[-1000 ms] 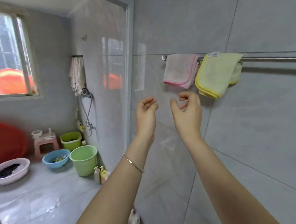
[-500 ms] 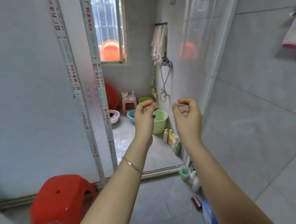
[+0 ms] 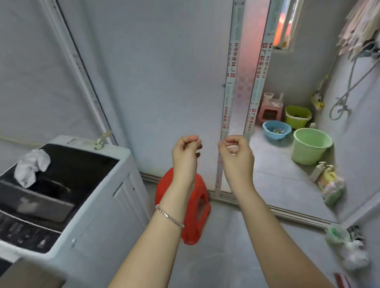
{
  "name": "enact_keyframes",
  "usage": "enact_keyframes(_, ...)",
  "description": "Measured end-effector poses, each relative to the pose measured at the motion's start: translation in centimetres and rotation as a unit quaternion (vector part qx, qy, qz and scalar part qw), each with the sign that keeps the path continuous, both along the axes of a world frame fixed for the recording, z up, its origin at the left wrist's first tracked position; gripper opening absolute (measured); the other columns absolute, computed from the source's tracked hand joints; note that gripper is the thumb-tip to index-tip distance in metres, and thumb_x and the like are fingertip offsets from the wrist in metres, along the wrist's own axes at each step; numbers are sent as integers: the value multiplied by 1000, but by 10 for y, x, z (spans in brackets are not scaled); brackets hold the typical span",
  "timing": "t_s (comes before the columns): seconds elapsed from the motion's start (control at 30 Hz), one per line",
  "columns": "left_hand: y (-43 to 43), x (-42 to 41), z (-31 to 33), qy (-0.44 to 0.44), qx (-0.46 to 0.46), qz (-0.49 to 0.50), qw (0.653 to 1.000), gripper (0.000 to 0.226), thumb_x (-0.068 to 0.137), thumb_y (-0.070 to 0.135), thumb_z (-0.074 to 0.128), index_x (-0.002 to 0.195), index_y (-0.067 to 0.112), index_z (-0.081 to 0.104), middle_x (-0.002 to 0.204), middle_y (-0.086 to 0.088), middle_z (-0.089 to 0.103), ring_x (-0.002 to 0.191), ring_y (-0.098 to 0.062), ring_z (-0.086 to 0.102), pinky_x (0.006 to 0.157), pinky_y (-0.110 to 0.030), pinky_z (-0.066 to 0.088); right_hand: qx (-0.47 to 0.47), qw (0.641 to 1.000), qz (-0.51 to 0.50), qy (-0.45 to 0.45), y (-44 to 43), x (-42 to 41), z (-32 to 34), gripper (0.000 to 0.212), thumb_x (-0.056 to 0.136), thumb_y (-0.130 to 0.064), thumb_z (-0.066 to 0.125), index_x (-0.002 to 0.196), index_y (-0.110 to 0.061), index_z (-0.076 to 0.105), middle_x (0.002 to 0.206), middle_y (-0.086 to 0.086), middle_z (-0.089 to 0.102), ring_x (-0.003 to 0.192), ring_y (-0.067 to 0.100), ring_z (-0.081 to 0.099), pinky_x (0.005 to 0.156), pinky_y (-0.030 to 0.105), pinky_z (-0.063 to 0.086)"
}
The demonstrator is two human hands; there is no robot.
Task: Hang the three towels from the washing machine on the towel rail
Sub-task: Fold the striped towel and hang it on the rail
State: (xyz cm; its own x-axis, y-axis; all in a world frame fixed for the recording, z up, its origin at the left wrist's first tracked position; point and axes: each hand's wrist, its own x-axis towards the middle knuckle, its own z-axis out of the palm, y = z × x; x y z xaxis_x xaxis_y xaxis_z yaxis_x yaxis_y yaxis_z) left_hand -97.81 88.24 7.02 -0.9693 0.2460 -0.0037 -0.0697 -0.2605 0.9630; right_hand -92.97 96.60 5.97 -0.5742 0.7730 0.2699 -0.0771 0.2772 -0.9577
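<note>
Towel (image 3: 32,167) is the crumpled white one sitting on the lid of the washing machine (image 3: 115,210), well off to the left of the left grip (image 3: 185,153) and lower down. It's the only one I can see up there tbh.

Both grips are up in the air, the right grip (image 3: 235,155) just beside the left. On each, the fingers are curled in to the thumb and pinching nothing.

So the step looks like going for that towel. My take: open the fingers on the way over and lead with the left grip, since it's nearer. Grab a corner or edge rather than the middle of the wad, so it shakes out flat for hanging.

Watch the red stool (image 3: 200,210) sitting below the left grip's wrist when stepping across. Rail isn't in shot.
</note>
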Motion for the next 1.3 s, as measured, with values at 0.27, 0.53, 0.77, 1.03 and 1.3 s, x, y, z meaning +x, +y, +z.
enact_keyframes(0.27,-85,-56,-30,-48,-9,136,989,19,88,5,50,78,20,55,82,5,57,82,-13,57,70,-22,42,-21,988,145,-55,-77,-75,-29,10,84,-16,63,90,-18,56,79,-9,57,66,3,53,60,10,40)
enact_keyframes(0.53,-142,-128,-50,-69,-29,254,964,14,88,8,51,85,19,58,91,2,58,85,-11,57,71,-21,43,-21,958,272,-90,-123,-170,-47,9,86,-14,61,94,-15,57,73,-13,55,64,-1,51,55,1,38)
enact_keyframes(0.77,-176,-203,-58,-95,-40,341,934,13,89,8,51,88,19,58,83,4,59,83,-10,57,73,-21,45,-4,925,362,-118,-155,-264,-57,9,85,-16,64,88,-16,56,79,-8,57,66,-2,52,57,2,38)
enact_keyframes(1.03,-214,-257,-83,-137,-33,419,897,13,89,11,54,98,19,60,92,3,61,89,-11,59,76,-21,46,23,877,456,-153,-196,-341,-74,13,86,-20,63,97,-14,59,87,-4,60,76,8,57,63,6,40)
enact_keyframes(1.3,-269,-296,-103,-169,-21,464,869,26,89,3,48,111,12,59,96,6,62,87,-6,57,78,-19,43,61,827,527,-185,-255,-390,-88,19,86,-20,63,103,-13,60,94,-4,61,81,8,57,69,14,42)
